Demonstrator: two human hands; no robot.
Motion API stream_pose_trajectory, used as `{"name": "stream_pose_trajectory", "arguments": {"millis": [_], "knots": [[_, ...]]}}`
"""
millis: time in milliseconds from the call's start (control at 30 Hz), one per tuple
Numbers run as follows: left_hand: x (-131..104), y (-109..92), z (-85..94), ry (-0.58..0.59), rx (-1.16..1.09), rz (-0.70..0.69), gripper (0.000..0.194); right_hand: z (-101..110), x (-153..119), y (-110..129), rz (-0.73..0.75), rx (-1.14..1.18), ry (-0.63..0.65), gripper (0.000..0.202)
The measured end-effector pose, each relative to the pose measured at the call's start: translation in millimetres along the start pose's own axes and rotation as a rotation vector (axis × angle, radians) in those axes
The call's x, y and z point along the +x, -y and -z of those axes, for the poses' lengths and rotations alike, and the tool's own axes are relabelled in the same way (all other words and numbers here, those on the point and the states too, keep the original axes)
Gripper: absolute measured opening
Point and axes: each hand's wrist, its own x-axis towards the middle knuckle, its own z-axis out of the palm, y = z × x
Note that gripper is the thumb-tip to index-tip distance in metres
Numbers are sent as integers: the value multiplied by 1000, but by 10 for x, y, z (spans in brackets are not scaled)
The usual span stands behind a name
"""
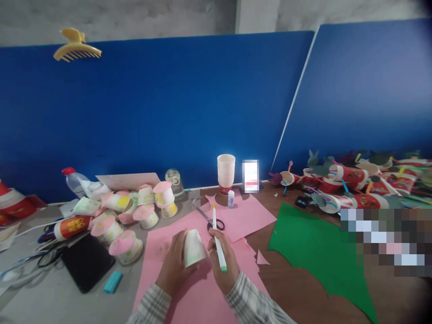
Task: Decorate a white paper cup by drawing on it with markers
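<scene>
My left hand [174, 261] is closed around a white paper cup [195, 248], which is tilted with its wide rim toward me. Faint green marks show along the cup near that rim. In my right hand [224, 265] is a slim white marker [219, 249] with a green end toward me and a yellowish end pointing away. The marker is beside the cup; I cannot tell whether they touch. Both hands are above pink paper [189, 301]. Just beyond them lie scissors [216, 223] with dark handles, near a glue bottle [231, 199].
Several decorated cups with pink paper brims [126, 246] crowd the left, near a black tablet-like slab [88, 261] and a blue block [113, 282]. Stacked cups [226, 173] stand at the back. Green paper [317, 247] and several red cup figures [366, 203] are on the right.
</scene>
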Motion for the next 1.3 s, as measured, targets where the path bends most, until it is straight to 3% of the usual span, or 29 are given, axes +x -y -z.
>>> {"name": "stream_pose_trajectory", "arguments": {"millis": [733,933,1300], "knots": [[8,-10,3,-25,-11,-31,83,37,-32,0,8,-63,220,38],[19,-47,24,-55,-8,-53,82,40,-42,-48,50,-116,230,53],[14,-36,15,-61,8,-48,83,36,-69,-87,139,-202,302,61]]}}
